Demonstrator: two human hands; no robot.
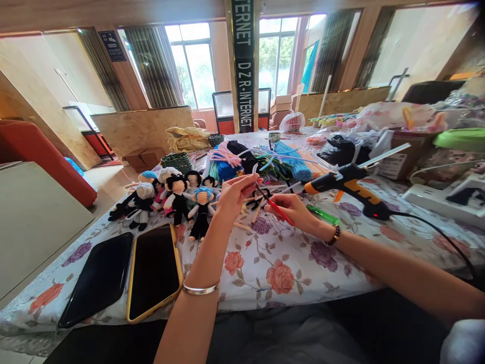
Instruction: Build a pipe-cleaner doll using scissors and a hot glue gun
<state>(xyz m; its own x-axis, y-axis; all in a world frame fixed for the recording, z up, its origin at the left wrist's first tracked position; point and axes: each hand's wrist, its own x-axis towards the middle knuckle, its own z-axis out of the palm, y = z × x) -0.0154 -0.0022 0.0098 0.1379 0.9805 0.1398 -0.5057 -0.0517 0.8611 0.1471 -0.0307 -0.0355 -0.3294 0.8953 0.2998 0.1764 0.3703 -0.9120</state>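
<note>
My left hand [235, 194] is raised over the flowered tablecloth [280, 263], its fingers pinched on the upper end of a thin red pipe cleaner [276, 207]. My right hand [293, 208] grips the lower part of the same red strand, just to the right. A small black wire shape [259, 194] lies right behind the strand. A row of small yarn dolls [172, 199] stands left of my left hand. An orange and black glue gun [346, 186] rests right of my right hand, nozzle pointing left.
Two phones lie at the near left: a black one [99, 277] and a yellow-cased one [153, 272]. A heap of coloured pipe cleaners [265, 159] sits behind my hands. A green lighter [323, 215], plastic bags [341, 146] and a power strip [443, 199] crowd the right side.
</note>
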